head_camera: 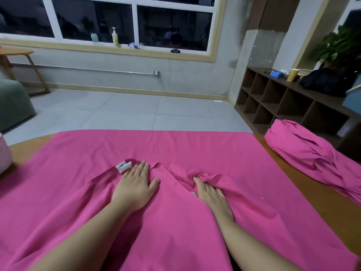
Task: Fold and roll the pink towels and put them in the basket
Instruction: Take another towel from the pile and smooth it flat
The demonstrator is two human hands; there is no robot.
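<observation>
Two pink towels are in view. The first, a large bright pink cloth towel (195,149), lies spread across the brown wooden counter (312,192), covering most of it, with creases running toward the near edge. The second, a crumpled pink towel of the same colour (304,151), sits bunched in a heap at the right end of the counter, apart from the spread one.

Two bare hands rest on the spread towel. The left hand (134,184) lies flat, palm down, fingers straight and slightly fanned, pressing the fabric. The right hand (209,189) has its fingers curled into a gathered ridge of cloth, gripping it; the fingertips are buried in the fold.

One white sewn-in label (123,166) shows at a turned-over edge just left of the left hand's fingertips. It carries a small greenish mark (too small to read).

A pale pink object (4,153) is cut off at the left edge of the counter; what it is cannot be told.

On the window sill (78,46): one pale yellow pump bottle (115,37), one small teal bottle (94,37), one clear plastic bottle lying on its side (135,45). On the dark brown cubby shelf (273,106) at right: one yellow paper cup (293,74), one blue box (275,74), one black bag (326,81). No writing on these is legible.
</observation>
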